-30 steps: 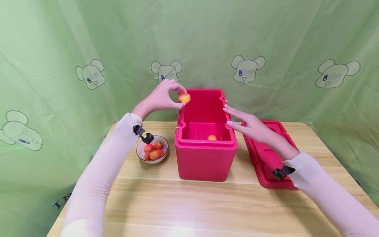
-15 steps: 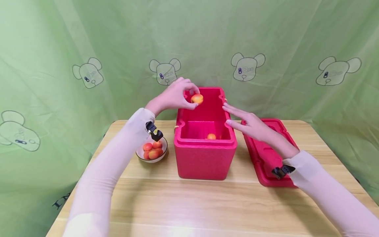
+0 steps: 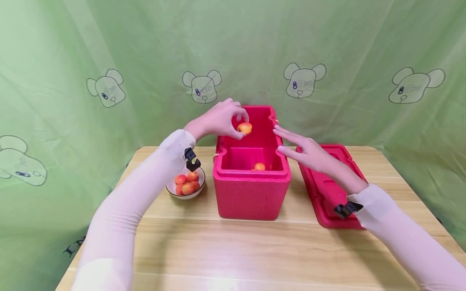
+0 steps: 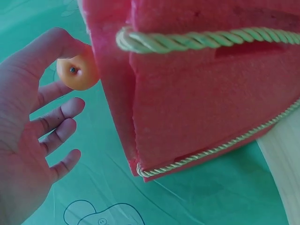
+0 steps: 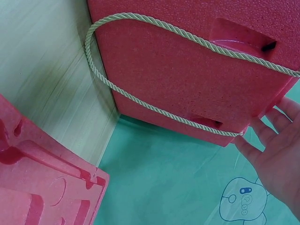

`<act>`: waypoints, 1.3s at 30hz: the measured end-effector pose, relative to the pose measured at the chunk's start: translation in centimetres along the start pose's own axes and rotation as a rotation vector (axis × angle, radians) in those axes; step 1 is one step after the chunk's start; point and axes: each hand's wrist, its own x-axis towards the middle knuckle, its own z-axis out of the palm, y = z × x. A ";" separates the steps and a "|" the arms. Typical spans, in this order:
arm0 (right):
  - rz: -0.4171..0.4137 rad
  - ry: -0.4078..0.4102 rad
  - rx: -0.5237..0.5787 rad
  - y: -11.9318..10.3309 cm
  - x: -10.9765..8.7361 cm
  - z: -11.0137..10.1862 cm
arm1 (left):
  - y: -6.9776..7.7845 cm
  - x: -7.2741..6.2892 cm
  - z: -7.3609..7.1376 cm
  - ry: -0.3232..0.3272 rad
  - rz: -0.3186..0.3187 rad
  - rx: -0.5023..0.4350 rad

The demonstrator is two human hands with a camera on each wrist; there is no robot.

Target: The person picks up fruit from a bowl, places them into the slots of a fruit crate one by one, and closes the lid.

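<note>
The left hand [image 3: 220, 118] pinches a fruit [image 3: 244, 128] over the mouth of the red box [image 3: 251, 198]. The right hand [image 3: 308, 154], spread, appears to touch the box's right rim. Inside lies another fruit [image 3: 259, 166]; a fruit bowl [image 3: 189, 197] stands left of the box, a lid [image 3: 329, 192] right.

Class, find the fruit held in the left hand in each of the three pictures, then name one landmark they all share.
Head: the held fruit is slightly right of centre and a little above mid-height, in the left hand.
Left wrist: upper left, beside the edge of the red box.
Right wrist: not in it.
Shared landmark: the red box, near the middle in the head view and across the top in both wrist views.
</note>
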 end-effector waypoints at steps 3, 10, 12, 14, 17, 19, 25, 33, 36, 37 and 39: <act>0.001 0.001 0.002 -0.1 0.0 0.0 | 0.0 0.0 0.0 -0.027 0.007 0.041; -0.012 0.001 0.000 0.0 0.0 0.1 | 0.0 -0.1 0.2 -0.098 0.008 0.076; -0.013 0.002 0.001 0.0 0.0 0.1 | -0.1 -0.2 0.3 -0.107 0.004 0.076; -0.014 0.003 0.003 0.0 0.0 0.1 | -0.2 -0.3 0.3 -0.110 0.002 0.076; -0.014 0.005 0.010 -0.1 0.0 0.1 | -0.3 -0.4 0.3 -0.111 -0.001 0.079; -0.017 0.005 0.013 -0.2 0.0 0.1 | -0.4 -0.5 0.3 -0.112 -0.004 0.080; -0.011 0.000 0.015 -0.5 0.0 -0.1 | -0.8 -0.9 0.3 -0.110 -0.015 0.078; -0.002 0.001 0.009 -0.3 0.1 0.0 | -1.7 -2.1 -0.1 -0.060 -0.020 0.046; -0.004 -0.001 0.020 -0.2 0.1 0.1 | -2.4 -3.0 -0.3 -0.043 -0.035 0.023; -0.003 -0.002 0.023 -0.1 0.1 0.1 | -2.6 -3.4 -0.4 -0.036 -0.040 0.013; -0.003 -0.003 0.033 -0.1 0.0 0.1 | -3.2 -4.2 -0.5 -0.026 -0.057 -0.008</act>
